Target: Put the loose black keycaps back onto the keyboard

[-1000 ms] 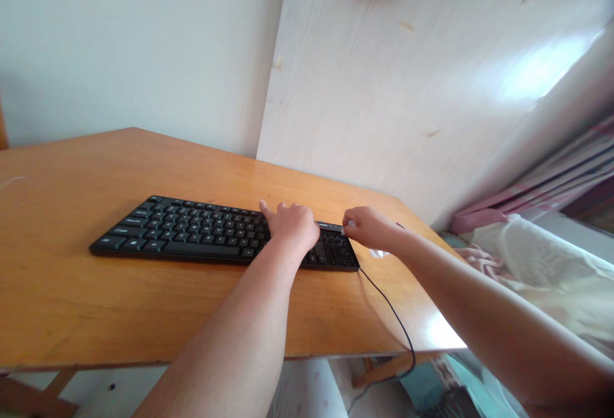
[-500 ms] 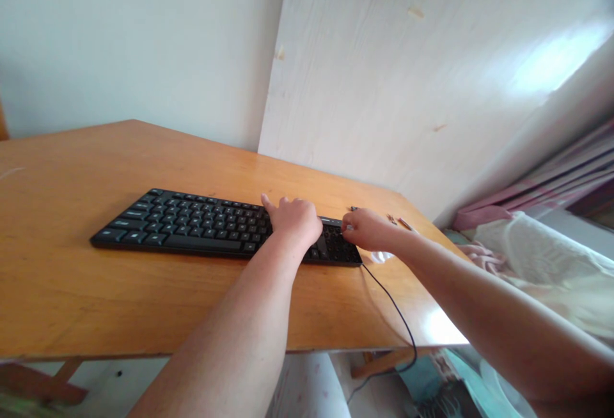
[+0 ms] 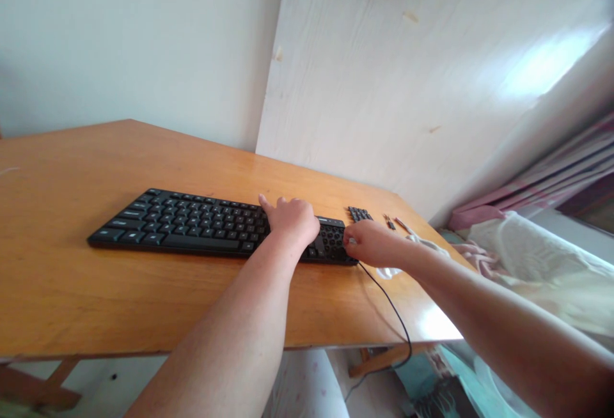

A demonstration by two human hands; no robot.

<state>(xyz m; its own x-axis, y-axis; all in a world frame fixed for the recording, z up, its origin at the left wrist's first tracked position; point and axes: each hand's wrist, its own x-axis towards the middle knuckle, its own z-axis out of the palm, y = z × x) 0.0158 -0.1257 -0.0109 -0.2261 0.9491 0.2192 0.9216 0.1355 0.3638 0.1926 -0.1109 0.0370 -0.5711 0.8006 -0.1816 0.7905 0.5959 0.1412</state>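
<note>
A black keyboard [image 3: 192, 223] lies on the orange wooden table [image 3: 96, 290]. My left hand [image 3: 291, 220] rests on its right part, fingers curled down onto the keys and thumb out to the left. My right hand [image 3: 373, 243] sits at the keyboard's right end with its fingertips pinched on something small and pale I cannot make out. Behind that hand, a small row of black keycaps [image 3: 359, 213] lies on the table.
The keyboard's thin black cable [image 3: 391, 306] runs off the table's right front edge. A white cloth [image 3: 388, 271] and small brownish bits [image 3: 389, 221] lie near the right corner. A pale wooden panel [image 3: 384, 85] stands behind. Bedding [image 3: 537, 258] is at the right.
My right hand has slid from the keyboard's top right corner down toward its front right end, uncovering the black keycaps behind it. My left hand stayed on the keys.
</note>
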